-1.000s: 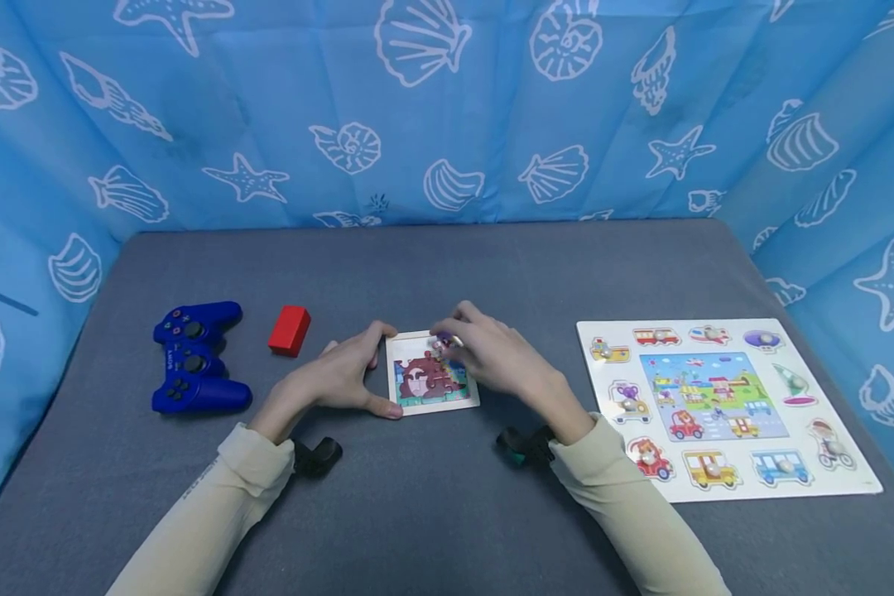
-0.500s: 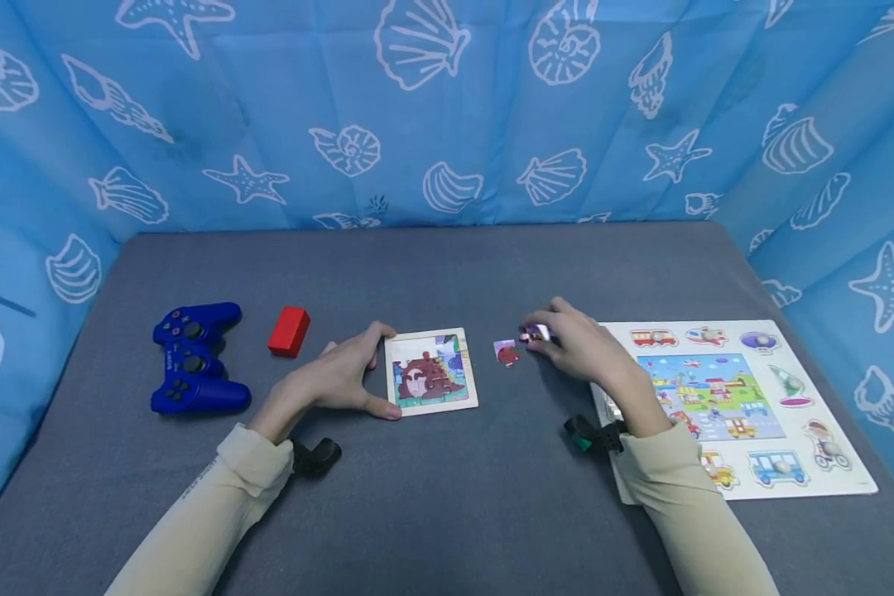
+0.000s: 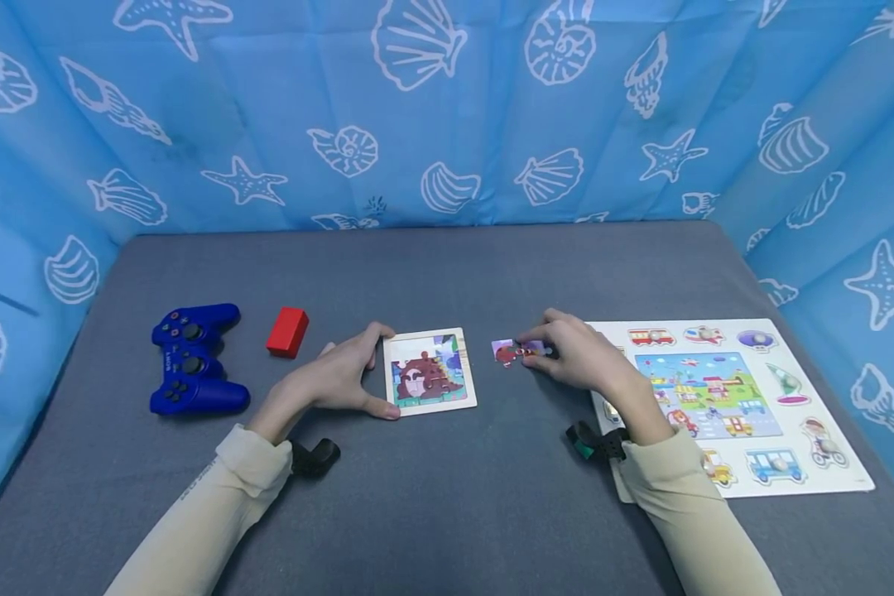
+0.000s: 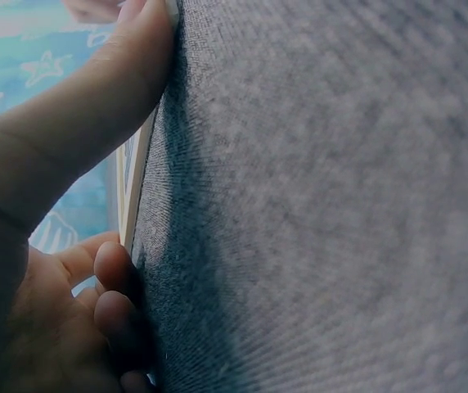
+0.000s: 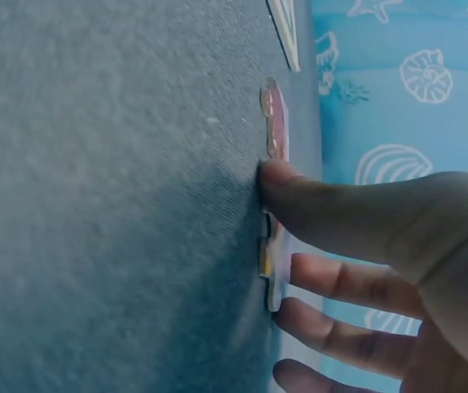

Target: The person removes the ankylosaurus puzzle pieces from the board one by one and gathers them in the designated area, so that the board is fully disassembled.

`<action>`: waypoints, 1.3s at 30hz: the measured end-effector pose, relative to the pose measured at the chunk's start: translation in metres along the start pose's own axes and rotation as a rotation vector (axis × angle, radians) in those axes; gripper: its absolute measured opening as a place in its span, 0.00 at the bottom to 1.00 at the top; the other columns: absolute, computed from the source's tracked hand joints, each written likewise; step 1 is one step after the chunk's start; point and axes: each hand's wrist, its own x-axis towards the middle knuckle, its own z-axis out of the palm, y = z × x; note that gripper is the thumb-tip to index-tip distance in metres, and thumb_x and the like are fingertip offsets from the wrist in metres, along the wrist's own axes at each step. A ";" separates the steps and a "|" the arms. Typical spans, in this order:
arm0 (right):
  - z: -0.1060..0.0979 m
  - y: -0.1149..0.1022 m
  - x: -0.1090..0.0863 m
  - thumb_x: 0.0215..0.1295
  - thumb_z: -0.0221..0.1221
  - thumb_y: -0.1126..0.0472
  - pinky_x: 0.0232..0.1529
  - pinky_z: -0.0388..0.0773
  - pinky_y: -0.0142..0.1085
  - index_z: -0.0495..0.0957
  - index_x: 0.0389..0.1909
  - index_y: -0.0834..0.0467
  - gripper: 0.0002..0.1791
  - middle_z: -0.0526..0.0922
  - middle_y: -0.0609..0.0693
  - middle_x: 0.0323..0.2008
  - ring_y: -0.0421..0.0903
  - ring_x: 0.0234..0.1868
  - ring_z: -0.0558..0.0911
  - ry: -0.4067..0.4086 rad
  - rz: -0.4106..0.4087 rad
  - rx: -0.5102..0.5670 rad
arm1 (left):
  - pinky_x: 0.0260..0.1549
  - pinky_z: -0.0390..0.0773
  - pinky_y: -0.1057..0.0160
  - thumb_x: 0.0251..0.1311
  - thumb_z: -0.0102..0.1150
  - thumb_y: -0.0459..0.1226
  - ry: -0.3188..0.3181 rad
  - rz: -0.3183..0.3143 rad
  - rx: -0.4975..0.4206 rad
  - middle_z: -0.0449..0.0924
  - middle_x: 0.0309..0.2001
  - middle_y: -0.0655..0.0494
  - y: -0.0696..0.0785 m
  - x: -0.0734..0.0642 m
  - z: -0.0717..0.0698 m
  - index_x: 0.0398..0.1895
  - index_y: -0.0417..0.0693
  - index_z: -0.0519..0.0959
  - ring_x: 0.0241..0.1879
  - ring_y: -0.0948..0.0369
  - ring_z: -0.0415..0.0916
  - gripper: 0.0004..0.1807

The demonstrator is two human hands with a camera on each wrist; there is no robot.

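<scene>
On the grey table, right of a wooden puzzle frame, a jigsaw piece is pinched between thumb and fingers of the right hand; its sleeve is slanted in from lower right. Just beside it, a second piece is laid flat. The frame's left corners are clamped by the left hand, thumb nearer, fingers farther.

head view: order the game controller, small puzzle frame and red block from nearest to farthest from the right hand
1. Small puzzle frame, left of the right hand
2. Red block, farther left, beyond the left hand
3. Game controller, farthest left of the three
</scene>
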 end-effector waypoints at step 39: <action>0.014 -0.076 0.042 0.68 0.66 0.53 0.35 0.76 0.42 0.85 0.58 0.52 0.19 0.82 0.55 0.50 0.48 0.41 0.79 0.076 -0.067 0.001 | 0.41 0.55 0.56 0.43 0.81 0.57 0.006 0.007 -0.004 0.70 0.44 0.52 0.001 0.000 0.000 0.72 0.51 0.58 0.43 0.58 0.68 0.57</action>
